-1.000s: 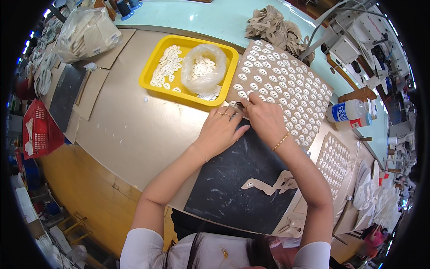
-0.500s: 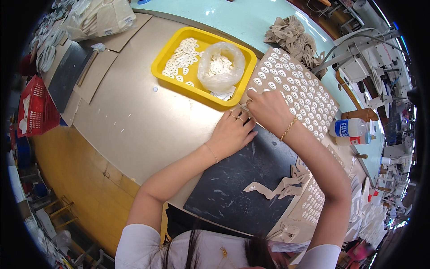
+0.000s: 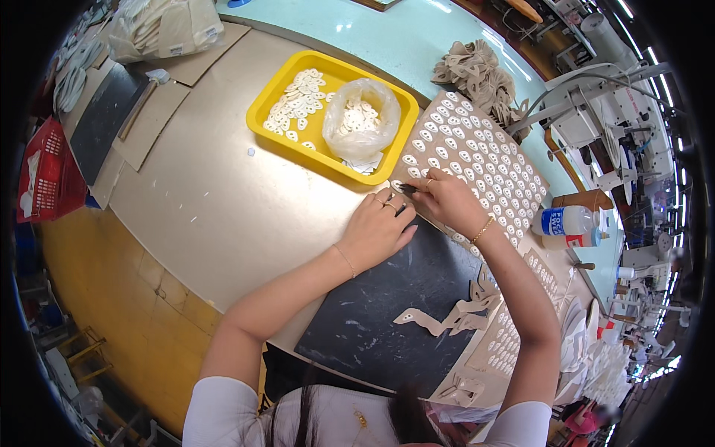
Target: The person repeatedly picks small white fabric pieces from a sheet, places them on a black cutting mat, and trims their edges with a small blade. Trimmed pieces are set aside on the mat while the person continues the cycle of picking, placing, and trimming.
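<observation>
My right hand (image 3: 450, 205) is closed on a small dark tool (image 3: 407, 189), whose exact kind I cannot make out. Its tip is by a white oval piece at the near left corner of a brown board (image 3: 414, 170). Rows of white oval pieces (image 3: 477, 157) with small dark centres cover this board. Beside that corner rests my left hand (image 3: 378, 226), its fingers bent and apart from the thumb, with nothing visible in it. Just beyond the hands, a yellow tray (image 3: 325, 162) holds loose white oval pieces (image 3: 298, 100) and a clear plastic bag (image 3: 339, 134) of more.
A black mat (image 3: 372, 313) lies nearest me, with beige cut strips (image 3: 456, 316) on its right. Further right are another dotted sheet (image 3: 500, 339) and a plastic bottle (image 3: 570, 221). Beige pieces (image 3: 477, 71) are heaped behind the board; a red basket (image 3: 56, 175) stands far left.
My right hand has drawn back slightly toward the board's near corner, and the dark tool now shows at its fingertips. My left hand stays by the corner. The whole view has shifted a little.
</observation>
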`<state>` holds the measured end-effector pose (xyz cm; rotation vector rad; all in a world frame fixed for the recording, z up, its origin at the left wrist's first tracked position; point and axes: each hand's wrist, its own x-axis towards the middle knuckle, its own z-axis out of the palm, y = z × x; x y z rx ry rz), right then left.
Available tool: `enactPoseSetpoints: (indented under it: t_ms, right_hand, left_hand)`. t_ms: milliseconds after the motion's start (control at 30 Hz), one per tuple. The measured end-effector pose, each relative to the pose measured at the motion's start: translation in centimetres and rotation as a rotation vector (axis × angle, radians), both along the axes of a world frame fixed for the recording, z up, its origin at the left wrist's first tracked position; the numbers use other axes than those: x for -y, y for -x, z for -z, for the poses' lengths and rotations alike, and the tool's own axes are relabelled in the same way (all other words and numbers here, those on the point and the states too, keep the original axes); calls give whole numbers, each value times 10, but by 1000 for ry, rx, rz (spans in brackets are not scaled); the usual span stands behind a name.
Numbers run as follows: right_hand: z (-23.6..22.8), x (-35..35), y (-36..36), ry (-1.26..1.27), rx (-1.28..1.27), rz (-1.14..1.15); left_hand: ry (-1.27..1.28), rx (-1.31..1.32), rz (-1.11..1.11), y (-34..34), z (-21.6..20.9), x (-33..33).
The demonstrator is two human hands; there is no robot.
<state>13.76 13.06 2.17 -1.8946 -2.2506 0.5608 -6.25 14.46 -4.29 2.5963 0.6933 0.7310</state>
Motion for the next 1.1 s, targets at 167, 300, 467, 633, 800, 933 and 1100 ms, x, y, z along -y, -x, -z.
enactPoseSetpoints:
  t_ms: [167, 300, 467, 633, 800, 933, 1100]
  right_hand:
    - [20, 10, 6, -81, -158, 140]
    - [9, 11, 8, -20, -307, 317]
    - [-3, 22, 10, -105, -65, 219]
    - [7, 30, 14, -185, 128, 140]
    - [19, 36, 21, -239, 115, 173]
    - [24, 37, 24, -272, 103, 176]
    - [31, 37, 22, -314, 104, 153]
  left_hand:
    - [-25, 45, -21, 0, 1, 0]
    - [-57, 53, -26, 1, 0, -1]
    - [-26, 55, -24, 1, 1, 0]
    - [-5, 70, -16, 1, 1, 0]
    - [-2, 64, -10, 1, 1, -1]
    - [-5, 70, -15, 1, 2, -1]
    - [-2, 85, -14, 0, 2, -1]
